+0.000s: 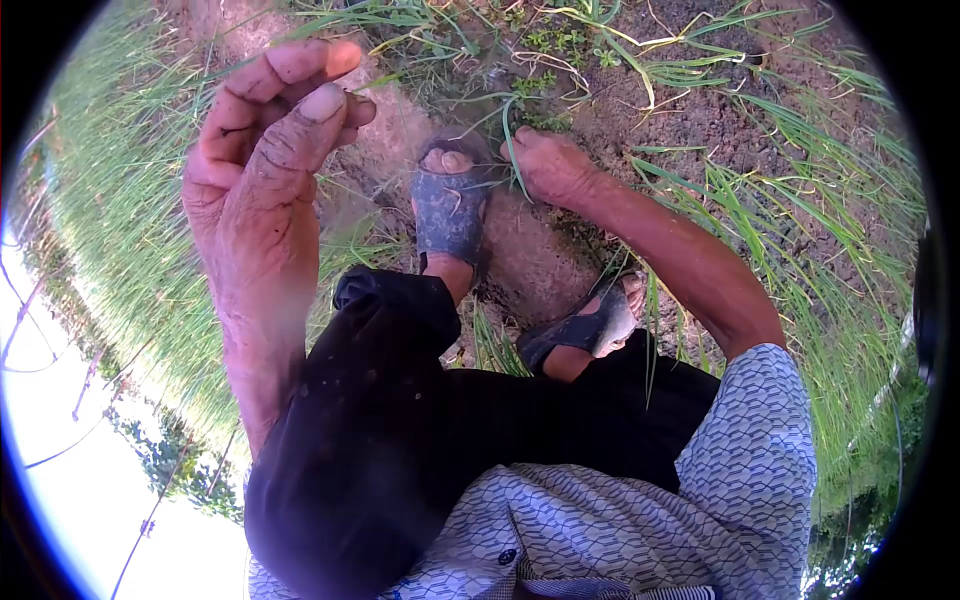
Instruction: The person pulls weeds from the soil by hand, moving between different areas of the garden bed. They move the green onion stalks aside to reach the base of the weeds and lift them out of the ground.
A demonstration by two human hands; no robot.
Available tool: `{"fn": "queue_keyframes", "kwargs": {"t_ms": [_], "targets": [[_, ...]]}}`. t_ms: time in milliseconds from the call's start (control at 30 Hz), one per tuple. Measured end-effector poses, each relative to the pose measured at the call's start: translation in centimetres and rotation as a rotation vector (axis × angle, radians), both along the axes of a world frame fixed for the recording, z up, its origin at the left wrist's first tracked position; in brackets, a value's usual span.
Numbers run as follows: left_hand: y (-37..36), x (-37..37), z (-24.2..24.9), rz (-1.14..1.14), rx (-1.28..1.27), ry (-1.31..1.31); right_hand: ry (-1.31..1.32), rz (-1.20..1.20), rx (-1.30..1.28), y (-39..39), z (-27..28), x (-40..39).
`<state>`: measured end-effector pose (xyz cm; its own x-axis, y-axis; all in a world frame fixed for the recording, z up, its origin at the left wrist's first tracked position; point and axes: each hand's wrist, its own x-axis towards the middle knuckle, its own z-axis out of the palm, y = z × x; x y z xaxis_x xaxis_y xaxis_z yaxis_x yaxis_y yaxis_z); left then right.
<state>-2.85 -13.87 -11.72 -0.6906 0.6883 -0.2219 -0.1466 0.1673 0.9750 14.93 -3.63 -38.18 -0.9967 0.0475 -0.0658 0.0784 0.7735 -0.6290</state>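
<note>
My left hand is raised near the camera at the upper left. Its fingers are curled and the thumb is against them; whatever may be between them is too small to make out. Lower down, my right hand is closed near the ground, just right of my shoe. A thin green grass blade runs up from its fingertips, and other strands are beside it. Part of the grip is hidden by the back of the hand.
My dark, mud-spotted shoes stand on bare brown soil. Dense grass grows at the left, with looser green tufts at the right. My bent knee in black trousers is close below my left hand.
</note>
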Motion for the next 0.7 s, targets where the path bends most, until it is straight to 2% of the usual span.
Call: {"fn": "queue_keyframes", "kwargs": {"t_ms": [67, 167, 267, 333, 400, 500, 533, 633, 700], "targets": [[0.3, 0.2, -0.1, 0.001, -0.035, 0.013, -0.035, 0.026, 0.028, 0.0, -0.1, -0.2], [0.2, 0.2, 0.0, -0.015, -0.023, 0.011, 0.082, 0.004, -0.152, 1.2, -0.1, 0.2], [0.1, -0.1, -0.4, -0.003, 0.002, -0.008, -0.171, 0.053, -0.341, 2.1, 1.5, 3.0], [0.2, -0.1, -0.6, -0.007, -0.023, 0.0, -0.229, -0.355, -0.411, 2.4, 4.6, 3.6], [0.4, 0.2, -0.7, -0.019, -0.036, 0.002, -0.331, -0.587, -0.38, 3.2, 4.8, 3.8], [1.0, 0.4, -0.5, -0.058, -0.049, 0.014, -0.539, -0.7, -0.215, 6.4, -0.9, 3.0], [1.1, 0.5, -0.5, -0.05, -0.056, 0.018, -0.404, -0.289, 0.304, 7.0, -3.7, 4.5], [1.3, 0.5, -0.7, -0.023, -0.033, -0.002, -0.157, -0.867, 0.024, 5.7, 0.3, 2.0], [1.2, 0.7, -0.8, -0.014, -0.03, -0.019, -0.163, -0.834, -0.003, 6.3, -1.2, 2.4]]}}
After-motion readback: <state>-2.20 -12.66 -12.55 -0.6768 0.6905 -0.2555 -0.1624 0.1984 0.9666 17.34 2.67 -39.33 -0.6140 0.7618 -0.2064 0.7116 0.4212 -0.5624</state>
